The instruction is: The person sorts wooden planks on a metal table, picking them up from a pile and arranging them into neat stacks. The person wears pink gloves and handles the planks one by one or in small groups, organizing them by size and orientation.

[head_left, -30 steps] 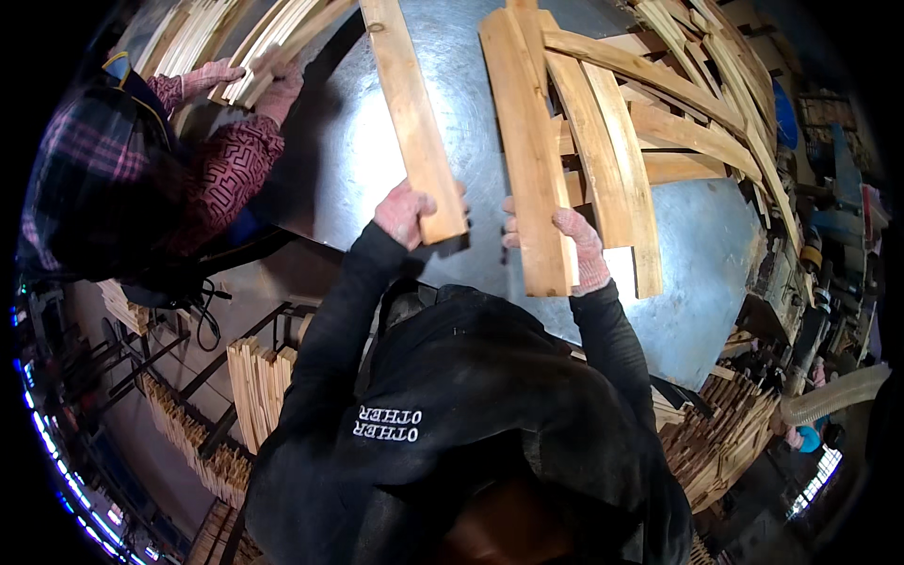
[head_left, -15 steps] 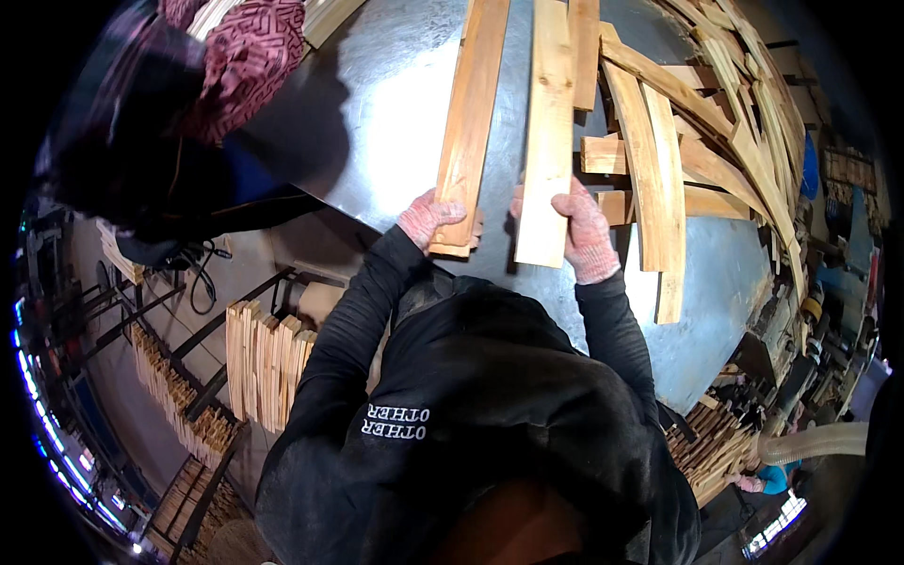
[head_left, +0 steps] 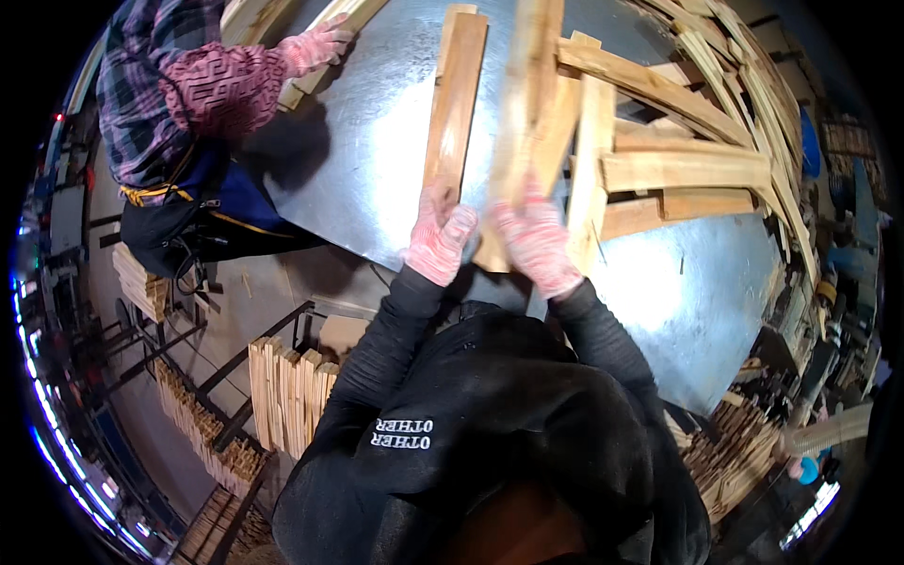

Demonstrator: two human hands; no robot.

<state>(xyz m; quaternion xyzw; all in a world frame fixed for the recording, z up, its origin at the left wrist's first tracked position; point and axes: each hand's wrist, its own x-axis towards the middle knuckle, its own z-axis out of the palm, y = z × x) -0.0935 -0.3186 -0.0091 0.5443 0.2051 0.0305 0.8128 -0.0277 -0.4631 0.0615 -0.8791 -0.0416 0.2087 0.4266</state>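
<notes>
Bare table (head_left: pixel 372 141) leaves passage at left and near right; piled planks (head_left: pixel 687 171) block far right.

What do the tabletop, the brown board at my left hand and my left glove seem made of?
Tabletop: probably bare sheet metal, grey with bright reflections. Brown board: wood, likely unvarnished, with a matte, uneven tone. Left glove: apparently knitted yarn, mottled pink and white.
</notes>
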